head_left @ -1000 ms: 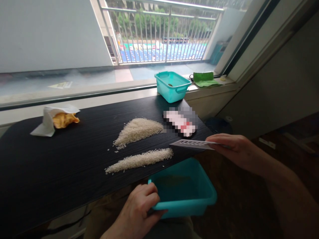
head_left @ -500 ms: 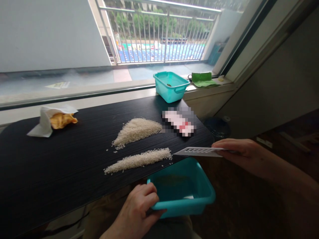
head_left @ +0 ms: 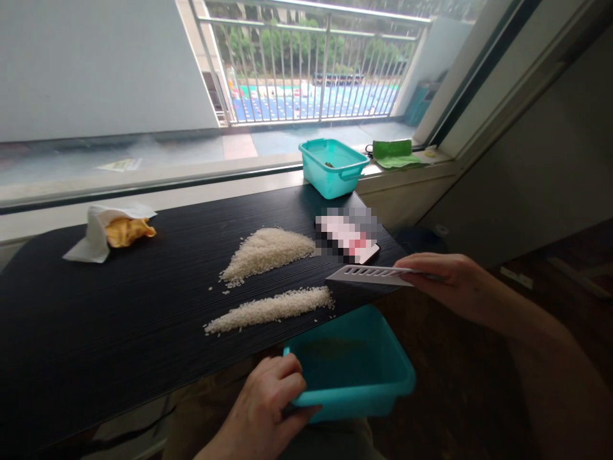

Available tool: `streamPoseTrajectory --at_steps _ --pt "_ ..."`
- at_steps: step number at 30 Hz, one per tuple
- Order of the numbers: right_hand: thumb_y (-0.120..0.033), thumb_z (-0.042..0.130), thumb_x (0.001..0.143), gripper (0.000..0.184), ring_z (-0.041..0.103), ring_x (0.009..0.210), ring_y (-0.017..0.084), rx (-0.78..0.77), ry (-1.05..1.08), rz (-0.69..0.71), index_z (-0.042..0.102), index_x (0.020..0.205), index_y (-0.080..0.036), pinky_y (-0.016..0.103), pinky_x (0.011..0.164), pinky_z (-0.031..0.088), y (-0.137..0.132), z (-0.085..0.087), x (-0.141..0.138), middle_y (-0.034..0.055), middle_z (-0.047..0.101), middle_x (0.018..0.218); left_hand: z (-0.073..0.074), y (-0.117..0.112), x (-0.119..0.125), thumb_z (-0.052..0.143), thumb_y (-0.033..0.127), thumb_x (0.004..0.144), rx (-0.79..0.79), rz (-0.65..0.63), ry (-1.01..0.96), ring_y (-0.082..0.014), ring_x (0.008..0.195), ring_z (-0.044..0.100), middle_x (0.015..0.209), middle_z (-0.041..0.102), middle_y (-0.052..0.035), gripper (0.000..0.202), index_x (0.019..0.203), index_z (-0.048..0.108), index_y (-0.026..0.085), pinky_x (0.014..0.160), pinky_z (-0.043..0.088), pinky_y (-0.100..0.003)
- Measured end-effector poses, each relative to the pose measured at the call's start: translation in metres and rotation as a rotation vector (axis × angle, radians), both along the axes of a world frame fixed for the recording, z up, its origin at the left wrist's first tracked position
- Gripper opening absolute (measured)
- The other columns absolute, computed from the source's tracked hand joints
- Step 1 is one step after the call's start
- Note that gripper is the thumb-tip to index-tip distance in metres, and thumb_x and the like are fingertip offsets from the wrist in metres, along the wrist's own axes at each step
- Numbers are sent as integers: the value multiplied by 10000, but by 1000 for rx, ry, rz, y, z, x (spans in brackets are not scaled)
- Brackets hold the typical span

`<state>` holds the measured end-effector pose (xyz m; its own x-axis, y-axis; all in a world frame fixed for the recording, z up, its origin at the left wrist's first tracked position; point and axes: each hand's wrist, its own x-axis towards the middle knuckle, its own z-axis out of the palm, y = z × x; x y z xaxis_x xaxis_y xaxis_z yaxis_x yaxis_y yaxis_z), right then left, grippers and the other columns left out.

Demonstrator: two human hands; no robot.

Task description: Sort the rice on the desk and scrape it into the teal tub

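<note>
My left hand (head_left: 268,406) grips the near left rim of a teal plastic basin (head_left: 364,393), held just under the table's front edge. My right hand (head_left: 445,281) is closed on the end of a flat white slotted spatula (head_left: 368,275), whose tapered tip hovers over or touches the table's right part; contact cannot be told. Left of that tip runs a narrow strip of white rice (head_left: 272,308), with a few loose grains around it. Behind the strip lies a broader heap of rice (head_left: 268,252). The basin's inside is in shadow.
A blurred-out phone-like object (head_left: 347,236) lies right of the heap. At the back stand another teal basin (head_left: 335,172) and a green cloth (head_left: 393,153) on the sill. White paper with an orange-yellow item (head_left: 128,231) rests on the black table (head_left: 119,319) at left.
My right hand has moved the spatula up and slightly left, away from the front edge. My left hand still holds the basin, and the rice looks unchanged.
</note>
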<state>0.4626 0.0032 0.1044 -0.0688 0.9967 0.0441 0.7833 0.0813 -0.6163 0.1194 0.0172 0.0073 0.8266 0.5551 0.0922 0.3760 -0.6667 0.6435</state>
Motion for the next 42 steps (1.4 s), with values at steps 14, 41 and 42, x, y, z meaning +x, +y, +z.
streamPoseTrajectory --at_steps 14,41,42 --pt "-464 557 922 314 712 842 231 -166 37 86 764 954 -230 284 727 558 -22 21 -7 44 766 967 2 -1 1 766 80 769 -37 1 -18 -163 742 591 824 622 2 232 698 561 164 661 426 -259" --pt "-558 570 883 386 671 872 263 -108 101 -36 746 1001 -236 338 743 533 3 2 0 58 755 985 -1 -2 -2 743 74 778 -15 18 -15 -167 749 585 823 614 2 223 702 557 170 662 416 -268" --pt "-560 570 882 391 670 867 263 -118 100 -33 748 999 -232 337 735 532 2 2 0 61 755 982 -1 -2 -2 742 78 781 -15 21 -15 -166 747 584 821 614 3 222 701 558 170 663 417 -267"
